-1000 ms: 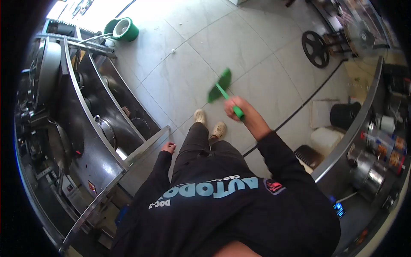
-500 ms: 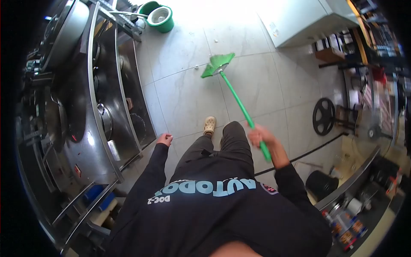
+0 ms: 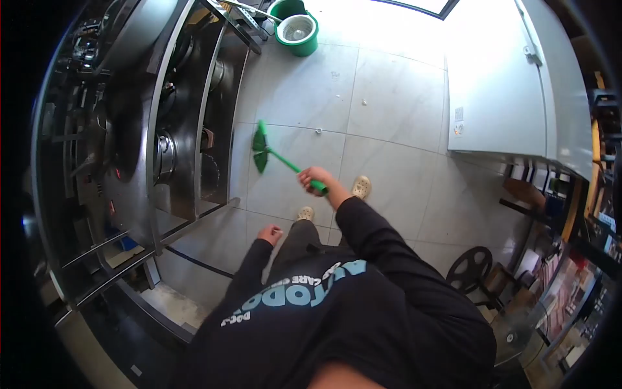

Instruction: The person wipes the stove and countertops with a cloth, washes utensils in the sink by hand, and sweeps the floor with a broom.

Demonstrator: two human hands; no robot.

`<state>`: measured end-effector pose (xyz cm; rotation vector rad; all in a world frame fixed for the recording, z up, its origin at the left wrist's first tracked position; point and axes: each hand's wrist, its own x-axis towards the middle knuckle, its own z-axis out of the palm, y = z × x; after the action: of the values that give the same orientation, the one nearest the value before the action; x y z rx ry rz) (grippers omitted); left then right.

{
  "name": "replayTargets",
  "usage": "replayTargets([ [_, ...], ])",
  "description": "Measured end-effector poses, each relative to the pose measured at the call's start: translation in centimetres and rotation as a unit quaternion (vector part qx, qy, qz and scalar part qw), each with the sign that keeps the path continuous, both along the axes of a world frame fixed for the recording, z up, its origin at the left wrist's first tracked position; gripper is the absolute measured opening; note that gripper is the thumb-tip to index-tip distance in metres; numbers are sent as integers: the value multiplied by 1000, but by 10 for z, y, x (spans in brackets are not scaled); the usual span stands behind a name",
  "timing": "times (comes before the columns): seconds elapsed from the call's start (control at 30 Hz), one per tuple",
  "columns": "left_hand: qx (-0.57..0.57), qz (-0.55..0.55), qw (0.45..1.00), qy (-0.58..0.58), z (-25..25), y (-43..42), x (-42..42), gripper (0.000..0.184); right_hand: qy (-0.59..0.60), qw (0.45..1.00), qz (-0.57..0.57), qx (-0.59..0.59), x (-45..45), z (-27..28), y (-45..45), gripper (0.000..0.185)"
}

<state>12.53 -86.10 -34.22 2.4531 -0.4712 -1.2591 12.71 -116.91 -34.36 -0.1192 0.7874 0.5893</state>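
A green broom slants down to the floor on the left, its bristle head close to the base of the steel shelving. My right hand is wrapped round the handle near its upper end, which sticks out below the fist. My left hand hangs by my left leg, fingers loosely curled, and nothing shows in it. Small white bits of litter lie on the tiles to the right of the bristles, with another bit farther off.
Steel shelving with pots runs along the left. A green mop bucket stands at the back left. At the right is a white cabinet, with a black wheel below it. Pale tiles lie between.
The broom has swept from the middle of the floor to the left, near the shelving. My right hand has crossed leftward with it, and my view has turned.
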Motion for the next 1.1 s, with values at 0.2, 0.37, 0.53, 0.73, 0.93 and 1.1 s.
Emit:
replayTargets([
  [0.2,-12,161,982,96,31,-74,-40,24,49,997,46,-46,-44,44,-241,24],
  [0.37,14,133,990,45,14,-95,-44,23,-41,898,239,-366,-109,94,-263,7],
  [0.53,-12,242,968,66,18,-108,-36,21,-22,906,292,-307,-181,240,-204,12],
  [0.73,-16,271,959,86,9,-113,-44,19,-27,889,399,-224,-186,147,-189,18],
  [0.93,-12,248,966,65,13,-125,-16,20,-293,466,706,-445,-102,84,-333,35],
  [1.1,-93,391,915,38,-11,-125,-2,21,-36,419,645,-639,6,123,-423,15],
])
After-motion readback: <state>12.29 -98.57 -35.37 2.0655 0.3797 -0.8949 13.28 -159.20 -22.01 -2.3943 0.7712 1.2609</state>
